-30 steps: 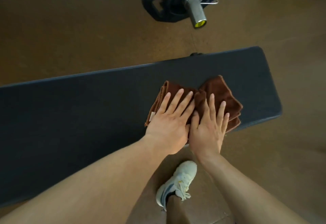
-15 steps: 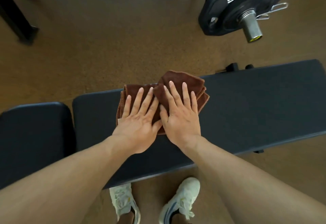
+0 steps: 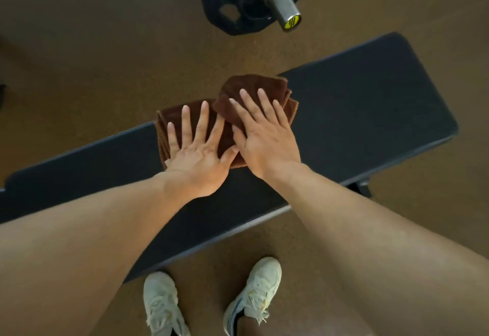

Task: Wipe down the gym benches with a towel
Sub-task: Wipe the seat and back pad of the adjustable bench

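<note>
**Mid-wipe on the bench pad**

Both hands lie flat, fingers straight and spread, pressing a folded brown cloth towel (image 3: pixel 254 92) onto the far edge of the long black padded gym bench (image 3: pixel 370 113): left hand (image 3: pixel 198 161) beside right hand (image 3: pixel 267 139). Nothing on the pad shows which parts are already wiped; the task looks midway at best.

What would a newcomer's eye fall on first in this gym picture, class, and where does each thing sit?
Two flat hands, the left hand and the right hand, press a folded brown towel onto the far edge of the dark bench at the centre. Beyond it, top right, a black weight plate sits on a barbell sleeve.
</note>
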A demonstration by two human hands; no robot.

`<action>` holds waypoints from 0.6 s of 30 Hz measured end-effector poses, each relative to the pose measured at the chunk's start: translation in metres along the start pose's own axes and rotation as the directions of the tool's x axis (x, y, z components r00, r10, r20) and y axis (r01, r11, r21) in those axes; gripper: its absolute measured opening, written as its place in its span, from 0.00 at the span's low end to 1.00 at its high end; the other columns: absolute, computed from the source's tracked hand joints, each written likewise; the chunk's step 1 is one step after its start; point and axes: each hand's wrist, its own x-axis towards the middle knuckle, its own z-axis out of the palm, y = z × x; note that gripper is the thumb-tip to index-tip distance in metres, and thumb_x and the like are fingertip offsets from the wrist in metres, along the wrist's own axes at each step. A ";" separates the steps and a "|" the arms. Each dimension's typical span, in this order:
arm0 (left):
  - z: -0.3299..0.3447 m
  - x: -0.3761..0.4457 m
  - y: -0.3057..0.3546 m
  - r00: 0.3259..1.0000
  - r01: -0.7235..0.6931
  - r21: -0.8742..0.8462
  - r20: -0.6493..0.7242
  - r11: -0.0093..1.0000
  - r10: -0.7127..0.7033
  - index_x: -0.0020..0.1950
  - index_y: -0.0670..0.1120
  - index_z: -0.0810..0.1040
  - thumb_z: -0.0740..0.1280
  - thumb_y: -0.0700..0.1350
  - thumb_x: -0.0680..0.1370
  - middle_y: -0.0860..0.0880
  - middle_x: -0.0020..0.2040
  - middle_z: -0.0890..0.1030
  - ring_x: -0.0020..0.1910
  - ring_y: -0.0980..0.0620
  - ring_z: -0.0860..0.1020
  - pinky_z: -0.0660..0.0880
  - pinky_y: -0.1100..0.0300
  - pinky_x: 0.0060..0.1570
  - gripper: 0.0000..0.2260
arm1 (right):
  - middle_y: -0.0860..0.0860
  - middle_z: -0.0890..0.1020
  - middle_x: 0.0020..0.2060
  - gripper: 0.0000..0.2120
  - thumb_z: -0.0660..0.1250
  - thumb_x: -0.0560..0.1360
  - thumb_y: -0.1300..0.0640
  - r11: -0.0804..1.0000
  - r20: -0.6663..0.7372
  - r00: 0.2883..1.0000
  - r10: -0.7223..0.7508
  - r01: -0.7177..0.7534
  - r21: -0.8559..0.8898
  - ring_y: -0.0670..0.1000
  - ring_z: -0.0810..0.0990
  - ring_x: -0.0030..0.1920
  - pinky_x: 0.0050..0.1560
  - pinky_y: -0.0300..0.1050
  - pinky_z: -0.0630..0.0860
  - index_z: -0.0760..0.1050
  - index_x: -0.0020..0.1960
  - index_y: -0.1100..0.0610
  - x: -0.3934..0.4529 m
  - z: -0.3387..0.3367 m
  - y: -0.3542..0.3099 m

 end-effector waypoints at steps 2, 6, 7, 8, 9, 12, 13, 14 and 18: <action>0.008 0.006 0.029 0.995 -0.097 0.030 -0.026 0.995 0.098 0.78 0.60 0.26 0.45 0.66 0.82 0.53 0.78 0.24 0.76 0.46 0.23 0.28 0.40 0.75 0.33 | 0.46 0.47 0.85 0.27 0.45 0.87 0.43 0.996 -0.062 0.994 0.093 -0.093 0.011 0.51 0.38 0.84 0.83 0.53 0.37 0.47 0.85 0.44 -0.021 -0.002 0.029; 0.028 0.004 0.070 0.960 -0.270 0.086 -0.050 0.959 0.275 0.80 0.58 0.32 0.45 0.65 0.83 0.52 0.80 0.27 0.77 0.46 0.25 0.32 0.38 0.76 0.32 | 0.47 0.47 0.85 0.28 0.46 0.86 0.42 0.927 -0.164 0.913 0.373 -0.373 0.035 0.52 0.38 0.85 0.84 0.55 0.39 0.48 0.85 0.44 -0.074 0.005 0.055; 0.034 0.001 0.076 0.950 -0.303 0.092 -0.050 0.948 0.309 0.81 0.58 0.33 0.45 0.65 0.83 0.52 0.80 0.28 0.77 0.46 0.25 0.31 0.39 0.76 0.32 | 0.47 0.47 0.85 0.28 0.47 0.86 0.43 0.898 -0.189 0.878 0.439 -0.438 0.053 0.52 0.38 0.85 0.84 0.56 0.39 0.49 0.85 0.44 -0.086 0.009 0.054; 0.039 -0.004 0.080 0.938 -0.338 0.097 -0.049 0.936 0.343 0.81 0.57 0.34 0.45 0.64 0.83 0.52 0.81 0.29 0.77 0.46 0.25 0.31 0.39 0.76 0.32 | 0.48 0.47 0.85 0.29 0.47 0.86 0.44 0.870 -0.207 0.846 0.492 -0.485 0.087 0.53 0.38 0.85 0.84 0.57 0.39 0.49 0.85 0.45 -0.097 0.014 0.051; 0.043 -0.010 0.082 0.926 -0.370 0.103 -0.046 0.924 0.376 0.81 0.57 0.34 0.46 0.64 0.83 0.52 0.81 0.29 0.77 0.46 0.25 0.31 0.40 0.76 0.32 | 0.48 0.47 0.85 0.29 0.49 0.85 0.46 0.849 -0.216 0.821 0.528 -0.511 0.133 0.52 0.38 0.85 0.84 0.56 0.38 0.50 0.85 0.45 -0.106 0.019 0.046; 0.058 -0.033 0.070 0.895 -0.433 0.114 -0.066 0.894 0.441 0.81 0.55 0.33 0.48 0.62 0.84 0.52 0.81 0.30 0.78 0.47 0.27 0.31 0.42 0.77 0.32 | 0.47 0.49 0.85 0.29 0.51 0.84 0.50 0.814 -0.221 0.790 0.572 -0.513 0.274 0.49 0.37 0.84 0.84 0.54 0.37 0.54 0.85 0.45 -0.127 0.035 0.024; 0.062 -0.042 0.061 0.890 -0.441 0.110 -0.072 0.891 0.450 0.81 0.54 0.33 0.48 0.61 0.84 0.52 0.81 0.31 0.78 0.48 0.27 0.31 0.42 0.77 0.32 | 0.46 0.50 0.85 0.30 0.51 0.83 0.50 0.810 -0.220 0.790 0.572 -0.503 0.300 0.48 0.37 0.84 0.84 0.54 0.38 0.55 0.85 0.45 -0.132 0.040 0.013; 0.065 -0.051 0.049 0.888 -0.445 0.103 -0.074 0.889 0.453 0.82 0.53 0.34 0.49 0.61 0.84 0.52 0.82 0.32 0.78 0.49 0.28 0.31 0.43 0.78 0.32 | 0.45 0.51 0.85 0.30 0.52 0.82 0.50 0.813 -0.218 0.795 0.565 -0.493 0.310 0.48 0.37 0.84 0.84 0.54 0.39 0.56 0.84 0.44 -0.135 0.044 0.001; 0.067 -0.080 -0.016 0.879 -0.457 0.109 -0.096 0.883 0.467 0.82 0.52 0.36 0.49 0.60 0.85 0.53 0.82 0.33 0.78 0.50 0.28 0.30 0.45 0.77 0.32 | 0.44 0.53 0.85 0.31 0.51 0.80 0.49 0.816 -0.201 0.804 0.560 -0.492 0.303 0.48 0.39 0.84 0.84 0.56 0.40 0.58 0.83 0.43 -0.138 0.062 -0.065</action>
